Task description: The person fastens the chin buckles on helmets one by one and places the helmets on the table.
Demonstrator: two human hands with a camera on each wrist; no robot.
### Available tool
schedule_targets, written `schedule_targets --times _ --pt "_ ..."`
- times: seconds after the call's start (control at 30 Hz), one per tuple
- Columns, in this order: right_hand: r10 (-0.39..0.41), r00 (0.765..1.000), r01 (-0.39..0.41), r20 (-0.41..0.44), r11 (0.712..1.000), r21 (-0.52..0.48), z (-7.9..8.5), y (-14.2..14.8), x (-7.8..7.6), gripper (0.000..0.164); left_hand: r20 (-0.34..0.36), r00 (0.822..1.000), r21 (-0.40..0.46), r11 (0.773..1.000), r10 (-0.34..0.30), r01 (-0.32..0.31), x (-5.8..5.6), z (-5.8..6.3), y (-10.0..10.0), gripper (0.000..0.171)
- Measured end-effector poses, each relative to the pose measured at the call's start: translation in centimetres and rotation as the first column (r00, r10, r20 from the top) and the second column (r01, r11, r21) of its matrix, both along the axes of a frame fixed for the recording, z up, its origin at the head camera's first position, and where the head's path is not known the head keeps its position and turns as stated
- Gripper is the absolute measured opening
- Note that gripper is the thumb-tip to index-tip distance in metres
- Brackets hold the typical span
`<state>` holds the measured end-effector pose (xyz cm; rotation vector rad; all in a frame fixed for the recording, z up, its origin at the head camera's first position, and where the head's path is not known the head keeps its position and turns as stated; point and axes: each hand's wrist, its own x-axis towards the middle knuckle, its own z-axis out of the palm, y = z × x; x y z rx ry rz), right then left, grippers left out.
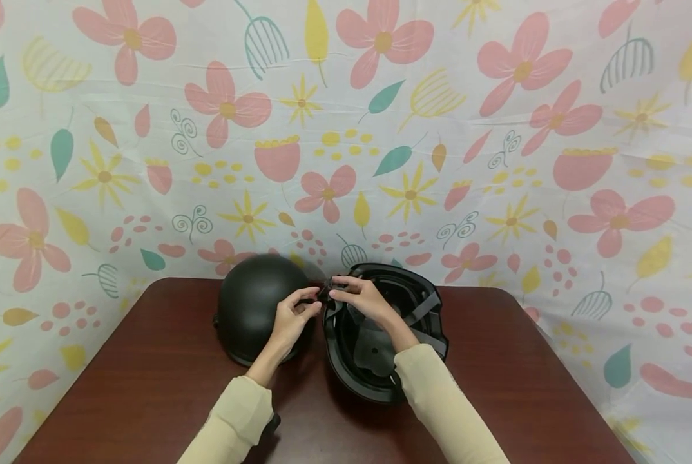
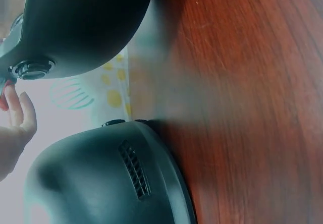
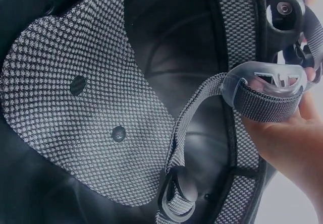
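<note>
A black helmet (image 1: 388, 380) lies with its padded inside up, its webbing straps and grey mesh padding (image 3: 91, 98) showing. At its left rim my left hand (image 1: 290, 316) and right hand (image 1: 365, 298) meet, fingertips pinching a small dark strap buckle (image 1: 326, 289). Close to the left fingertips is a small red part (image 2: 4, 100). The right hand also lies by a grey chin strap (image 3: 270, 105) with a clear plastic piece (image 3: 280, 75). Fingers partly hide the buckle's details.
Another black helmet (image 1: 261, 303) rests dome up just left of the open one, with a side vent (image 2: 133, 168). Both are on a dark red-brown table (image 1: 497, 374). A flowered cloth (image 1: 334, 129) hangs behind the table's back edge.
</note>
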<state>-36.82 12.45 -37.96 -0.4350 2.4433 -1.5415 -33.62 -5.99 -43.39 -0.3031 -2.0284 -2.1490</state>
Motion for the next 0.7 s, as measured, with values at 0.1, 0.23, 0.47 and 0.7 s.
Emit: schedule_targets --times 0.1,0.23,0.47,0.7 --pt "0.000 1.000 0.000 -0.016 1.000 0.007 -0.3 0.0 -0.1 0.048 -0.003 1.000 0.028 0.999 0.028 -0.027 0.0 -0.1 0.1 0.034" --pt "0.001 0.999 -0.001 -0.035 1.000 0.008 -0.3 0.0 -0.1 0.044 0.000 0.999 0.028 0.999 0.043 -0.043 0.1 0.0 0.1 0.034" --pt "0.020 0.999 -0.019 -0.038 0.999 0.032 0.2 -0.3 0.1 0.043 0.013 0.999 0.053 0.997 0.050 -0.051 0.2 0.3 0.2 0.034" --pt "0.003 0.999 -0.002 -0.044 0.999 0.034 1.3 -0.7 1.5 0.043 0.031 0.997 0.035 0.997 0.065 -0.066 0.5 0.5 0.4 0.035"
